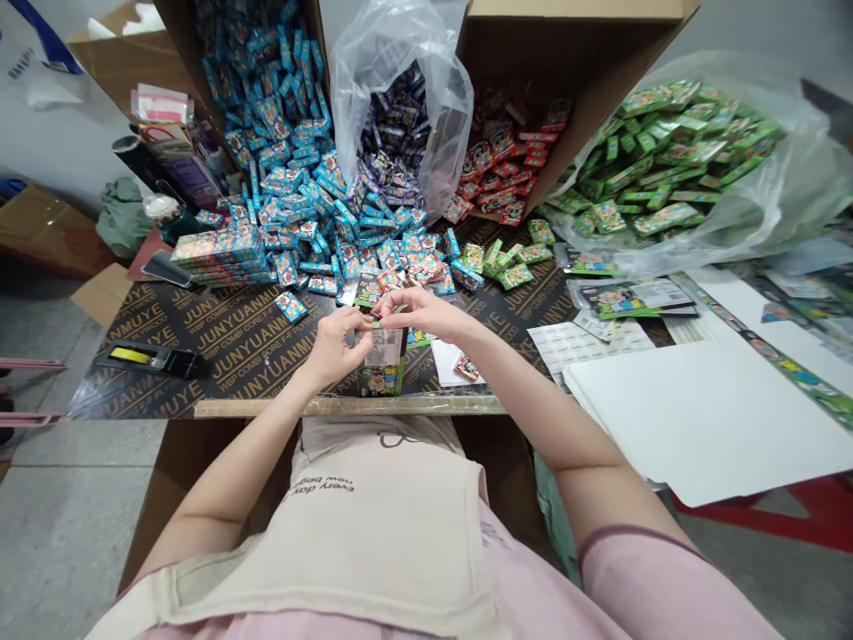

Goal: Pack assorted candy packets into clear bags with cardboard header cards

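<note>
A small printed cardboard box (381, 372), dark with green and coloured pictures, stands near the front edge of the table, between my hands. My left hand (338, 345) is closed at its upper left edge, fingertips and thumb against the top. My right hand (425, 313) reaches over the top from the right, fingers curled into a pinch; what lies between the fingertips is too small to make out. Just behind the fingers, several small pink-and-red packets (393, 280) show at the opening. A red packet (466, 367) lies on a white card (453, 363) right of the box.
Loose blue packets (286, 178) spill across the back. Purple packets (393, 133) sit in a clear bag, red packets (499, 164) in a carton, green packets (673, 160) in another bag. A tape dispenser (150, 358) lies left; white sheets (713, 409) lie right.
</note>
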Demonstrator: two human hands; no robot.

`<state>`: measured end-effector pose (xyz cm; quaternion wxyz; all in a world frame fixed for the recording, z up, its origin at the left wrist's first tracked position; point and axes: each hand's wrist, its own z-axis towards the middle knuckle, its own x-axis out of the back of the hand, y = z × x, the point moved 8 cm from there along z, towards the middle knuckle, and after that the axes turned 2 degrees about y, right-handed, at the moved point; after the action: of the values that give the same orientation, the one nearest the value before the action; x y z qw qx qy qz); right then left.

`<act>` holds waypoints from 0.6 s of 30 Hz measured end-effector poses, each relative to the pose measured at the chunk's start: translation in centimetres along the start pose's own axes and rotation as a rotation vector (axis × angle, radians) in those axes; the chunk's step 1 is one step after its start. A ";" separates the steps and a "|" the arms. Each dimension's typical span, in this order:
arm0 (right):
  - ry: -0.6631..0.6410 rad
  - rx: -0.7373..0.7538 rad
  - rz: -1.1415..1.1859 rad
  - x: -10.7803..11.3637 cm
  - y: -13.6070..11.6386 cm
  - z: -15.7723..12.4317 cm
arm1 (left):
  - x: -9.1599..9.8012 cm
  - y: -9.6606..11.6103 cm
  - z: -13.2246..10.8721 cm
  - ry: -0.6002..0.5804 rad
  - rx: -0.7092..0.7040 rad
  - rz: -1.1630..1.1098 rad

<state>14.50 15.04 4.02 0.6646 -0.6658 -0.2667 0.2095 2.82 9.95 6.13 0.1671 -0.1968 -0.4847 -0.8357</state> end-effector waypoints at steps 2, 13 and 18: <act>-0.013 -0.008 -0.031 0.0 0.4 0.4 | 0.0 -0.2 -0.2 0.030 0.007 -0.005; 0.357 -0.067 0.145 1.7 4.2 0.2 | -1.7 -0.2 -1.0 -0.019 -0.116 0.297; 0.655 -0.022 -0.534 9.5 5.4 -4.4 | 4.3 -2.9 -2.2 0.078 -0.015 0.516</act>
<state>25.01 17.83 -0.48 0.7382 -0.6117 -0.2065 -0.1958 -2.68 8.96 5.11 0.3917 -0.2827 -0.4055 -0.7760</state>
